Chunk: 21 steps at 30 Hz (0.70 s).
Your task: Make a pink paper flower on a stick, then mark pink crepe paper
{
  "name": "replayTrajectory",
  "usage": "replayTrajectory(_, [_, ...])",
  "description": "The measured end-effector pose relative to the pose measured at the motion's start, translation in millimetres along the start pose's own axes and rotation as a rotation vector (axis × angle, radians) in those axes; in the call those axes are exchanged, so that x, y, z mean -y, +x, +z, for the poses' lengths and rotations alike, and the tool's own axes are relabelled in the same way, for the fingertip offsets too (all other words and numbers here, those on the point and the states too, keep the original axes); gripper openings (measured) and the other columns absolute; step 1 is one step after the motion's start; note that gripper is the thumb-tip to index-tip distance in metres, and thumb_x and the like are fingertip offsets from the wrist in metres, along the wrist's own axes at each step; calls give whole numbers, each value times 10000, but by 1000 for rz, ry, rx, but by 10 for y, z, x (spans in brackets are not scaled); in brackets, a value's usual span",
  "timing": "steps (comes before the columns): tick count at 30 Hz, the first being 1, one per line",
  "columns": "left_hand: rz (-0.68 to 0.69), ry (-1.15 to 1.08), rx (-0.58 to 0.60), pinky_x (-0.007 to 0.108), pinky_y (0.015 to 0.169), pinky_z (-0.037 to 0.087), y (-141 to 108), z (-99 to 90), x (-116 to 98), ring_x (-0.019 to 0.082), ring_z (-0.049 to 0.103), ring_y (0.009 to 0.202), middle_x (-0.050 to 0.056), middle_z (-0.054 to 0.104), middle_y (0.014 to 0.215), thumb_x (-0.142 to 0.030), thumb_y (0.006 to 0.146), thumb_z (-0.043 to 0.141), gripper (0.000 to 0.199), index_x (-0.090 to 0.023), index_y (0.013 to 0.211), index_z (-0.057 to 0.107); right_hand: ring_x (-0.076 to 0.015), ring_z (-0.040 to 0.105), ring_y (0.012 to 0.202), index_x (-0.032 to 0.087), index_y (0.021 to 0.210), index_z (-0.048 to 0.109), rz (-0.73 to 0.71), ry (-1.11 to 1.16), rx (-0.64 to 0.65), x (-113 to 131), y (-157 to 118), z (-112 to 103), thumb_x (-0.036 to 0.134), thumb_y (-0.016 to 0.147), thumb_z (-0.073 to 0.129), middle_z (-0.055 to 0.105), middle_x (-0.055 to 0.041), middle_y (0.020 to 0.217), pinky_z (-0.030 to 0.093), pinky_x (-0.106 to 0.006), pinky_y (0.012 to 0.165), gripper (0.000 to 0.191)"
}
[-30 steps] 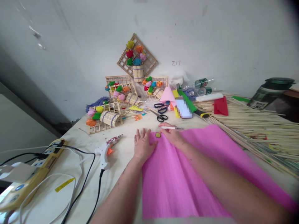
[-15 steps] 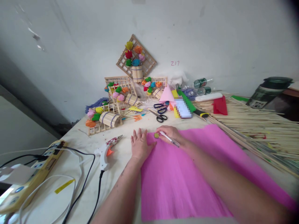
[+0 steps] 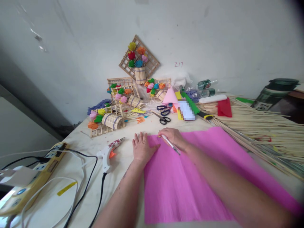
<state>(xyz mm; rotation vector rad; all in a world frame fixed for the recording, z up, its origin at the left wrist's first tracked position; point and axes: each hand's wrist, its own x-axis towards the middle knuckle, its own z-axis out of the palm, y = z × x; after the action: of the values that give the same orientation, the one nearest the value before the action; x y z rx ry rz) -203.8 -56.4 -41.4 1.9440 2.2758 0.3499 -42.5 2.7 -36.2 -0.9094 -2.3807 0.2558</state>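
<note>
A large sheet of pink crepe-like paper (image 3: 171, 190) lies spread on the table in front of me. My left hand (image 3: 143, 148) rests flat at its upper left corner, fingers spread, partly on the paper and partly on the tabletop. Near the sheet's top edge, my right hand (image 3: 174, 138) is closed around a white pen (image 3: 169, 144), which slants down to the right. A sliver of a small yellowish disc shows at its fingertips; most of it is hidden by the hand.
Left of my arm lie a white hot glue gun (image 3: 108, 156) and a power strip (image 3: 40, 177) with cables. Scissors (image 3: 163, 115) lie beyond my hands. Paper-flower baskets on stick lattices (image 3: 111, 121) stand behind, and many thin sticks (image 3: 256, 123) cover the right side.
My right hand has turned slightly, so the pen now slants more steeply. The yellowish disc, plainly visible before, is mostly covered. My left hand stays at the paper's corner.
</note>
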Motion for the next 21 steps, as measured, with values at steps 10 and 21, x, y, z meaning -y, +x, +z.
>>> replayTrajectory(10, [9, -13, -9, 465, 1028, 123, 12, 26, 17, 322, 65, 1308, 129, 240, 1412, -657, 653, 454, 846, -152, 1312, 296, -129, 596, 774, 214, 830, 638, 66, 56, -92, -222, -48, -214, 128, 716, 488, 658, 6, 846, 400, -201, 669, 207])
replayTrajectory(21, [1, -30, 4, 463, 1024, 120, 18, 22, 19, 319, 54, 1310, 124, 230, 1417, -665, 644, 458, 862, -161, 1319, 276, -135, 594, 733, 242, 807, 650, 19, 27, 88, -182, -53, -219, 117, 694, 487, 663, 26, 789, 382, -202, 628, 234])
